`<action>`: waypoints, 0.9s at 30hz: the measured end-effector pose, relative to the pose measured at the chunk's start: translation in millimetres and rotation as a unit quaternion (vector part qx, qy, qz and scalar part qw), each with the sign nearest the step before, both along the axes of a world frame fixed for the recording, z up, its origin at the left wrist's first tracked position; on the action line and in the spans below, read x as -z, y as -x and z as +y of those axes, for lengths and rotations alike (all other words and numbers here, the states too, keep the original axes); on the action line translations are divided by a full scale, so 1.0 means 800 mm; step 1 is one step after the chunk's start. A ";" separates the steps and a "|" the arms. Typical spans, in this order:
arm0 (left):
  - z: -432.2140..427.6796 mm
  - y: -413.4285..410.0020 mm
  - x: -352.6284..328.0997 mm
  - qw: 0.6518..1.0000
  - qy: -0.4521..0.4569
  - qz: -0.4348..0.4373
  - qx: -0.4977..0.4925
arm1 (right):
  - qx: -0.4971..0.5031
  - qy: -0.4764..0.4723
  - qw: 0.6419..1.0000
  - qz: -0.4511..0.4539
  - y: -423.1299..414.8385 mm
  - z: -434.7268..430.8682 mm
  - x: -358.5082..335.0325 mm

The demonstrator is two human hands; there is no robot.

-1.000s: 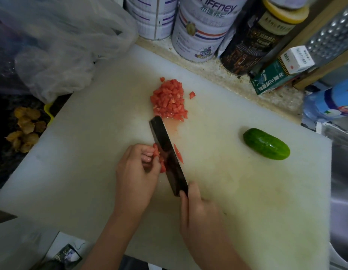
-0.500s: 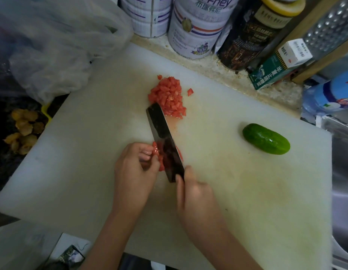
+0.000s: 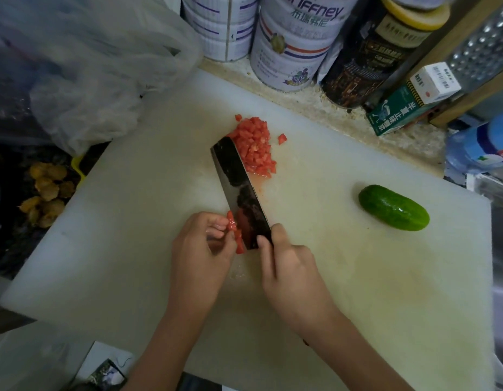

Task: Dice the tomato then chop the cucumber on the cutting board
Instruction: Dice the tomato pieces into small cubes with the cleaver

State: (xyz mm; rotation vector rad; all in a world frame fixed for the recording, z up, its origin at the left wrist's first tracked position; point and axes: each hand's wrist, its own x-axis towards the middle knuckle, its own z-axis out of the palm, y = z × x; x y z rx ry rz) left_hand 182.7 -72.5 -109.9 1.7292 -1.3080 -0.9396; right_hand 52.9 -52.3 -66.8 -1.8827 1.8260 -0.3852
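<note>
A pile of diced tomato [image 3: 256,146] lies on the white cutting board [image 3: 132,221] near its far middle. My right hand [image 3: 289,266] grips the handle of a dark cleaver [image 3: 240,193], whose blade runs from my hand up to the pile's left edge. My left hand [image 3: 199,255] has curled fingers pinching a small strip of tomato pieces [image 3: 235,232] against the blade's left side. A whole green cucumber [image 3: 394,208] lies on the board to the right, apart from both hands.
Several tins [image 3: 289,52] and a dark jar [image 3: 368,60] stand along the board's far edge, with a green box [image 3: 397,114] and a metal grater [image 3: 481,52] at the right. A crumpled plastic bag [image 3: 84,66] lies at the far left.
The cleaver has slid forward along the board, its tip now reaching the far end of the diced pile. My right hand followed it; my left hand stayed on the tomato pieces.
</note>
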 end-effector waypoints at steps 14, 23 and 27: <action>0.007 0.000 0.001 0.999 0.010 0.036 0.006 | 0.036 0.003 0.996 -0.075 0.018 0.053 -0.019; 0.007 0.002 0.000 1.000 0.018 0.017 0.002 | 0.042 -0.021 0.994 -0.099 0.010 0.046 -0.021; 0.007 0.001 0.000 1.000 0.020 0.018 0.002 | 0.039 -0.022 0.994 -0.095 0.009 0.044 -0.022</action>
